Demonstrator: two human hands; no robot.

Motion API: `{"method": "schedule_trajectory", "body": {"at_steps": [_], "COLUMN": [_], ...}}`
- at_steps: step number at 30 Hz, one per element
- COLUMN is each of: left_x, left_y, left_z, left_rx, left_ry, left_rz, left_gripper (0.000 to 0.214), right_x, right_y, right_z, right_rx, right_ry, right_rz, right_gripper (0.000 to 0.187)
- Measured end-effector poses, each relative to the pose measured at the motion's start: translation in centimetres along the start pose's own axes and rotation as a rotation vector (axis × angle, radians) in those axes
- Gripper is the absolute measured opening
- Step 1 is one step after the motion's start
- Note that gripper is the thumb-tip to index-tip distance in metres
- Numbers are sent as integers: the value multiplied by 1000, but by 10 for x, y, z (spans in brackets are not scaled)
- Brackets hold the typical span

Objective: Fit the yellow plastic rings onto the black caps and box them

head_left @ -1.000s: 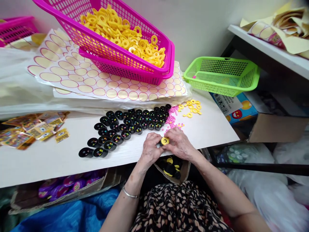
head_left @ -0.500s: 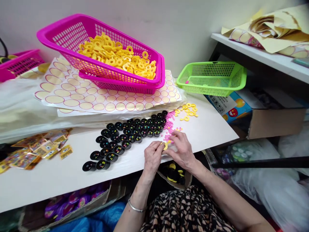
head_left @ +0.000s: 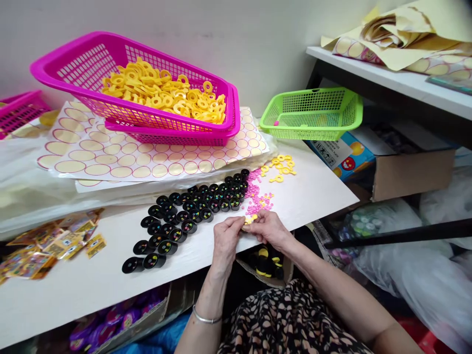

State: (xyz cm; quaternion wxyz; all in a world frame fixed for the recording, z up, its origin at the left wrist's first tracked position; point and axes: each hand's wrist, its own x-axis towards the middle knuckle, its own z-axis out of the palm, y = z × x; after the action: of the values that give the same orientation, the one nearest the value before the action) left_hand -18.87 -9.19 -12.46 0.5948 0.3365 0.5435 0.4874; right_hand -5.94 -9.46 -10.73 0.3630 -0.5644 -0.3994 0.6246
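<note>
So the right hand (head_left: 271, 230) is the thing that's changed here: half a second ago it was off to the side with its fingers spread, and now it's back in against the left hand (head_left: 225, 241), so the two meet over the near edge of the white table (head_left: 317, 182). The left one is pinching a small yellow piece (head_left: 248, 222) between thumb and fingers, same as a moment ago, and the right fingertips are bunched on it from the other side. A second ago you could see a bit of black under the yellow; now the fingers hide whatever's beneath, so I can't tell how the parts sit. My read is that this is one piece being worked on two-handed again after a quick break, not a finished one. Nothing else in the work looks different: the black cups (head_left: 189, 226) stand in their cluster to the left with colored bits inside, the pink beads (head_left: 253, 203) lie scattered just beyond the hands, and a few loose yellow rings (head_left: 285, 170) sit past those.
</note>
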Motion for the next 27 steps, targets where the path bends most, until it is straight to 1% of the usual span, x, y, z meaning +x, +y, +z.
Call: {"method": "schedule_trajectory", "body": {"at_steps": [3,6,10,14,17,21,24,27], "left_x": [2,4,4,5,7,8,8,9], "left_y": [3,4,5,6,5,3,3,2], "left_z": [1,1,1,2,3,4,5,6], "left_rx": [-13,24,67,51,75,46,13,-9], "left_ry": [-15,-5,24,7,-20,-3,2,-2], "left_rz": [0,14,26,24,-10,-54,-78,-65], "left_gripper": [26,24,24,25,27,27,27,26], "right_x": [1,2,5,8,9,9,9,10], "right_y": [-1,-1,2,2,0,-4,-5,-5], "right_z": [0,1,1,-2,-3,-4,-2,-1], "right_rx": [31,67,85,114,118,126,146,169], "right_ry": [-54,-114,-142,-152,-156,-162,-141,-112], "right_rz": [25,28,37,83,110,144,161,147], "right_gripper": [42,42,42,42,42,42,43,46]}}
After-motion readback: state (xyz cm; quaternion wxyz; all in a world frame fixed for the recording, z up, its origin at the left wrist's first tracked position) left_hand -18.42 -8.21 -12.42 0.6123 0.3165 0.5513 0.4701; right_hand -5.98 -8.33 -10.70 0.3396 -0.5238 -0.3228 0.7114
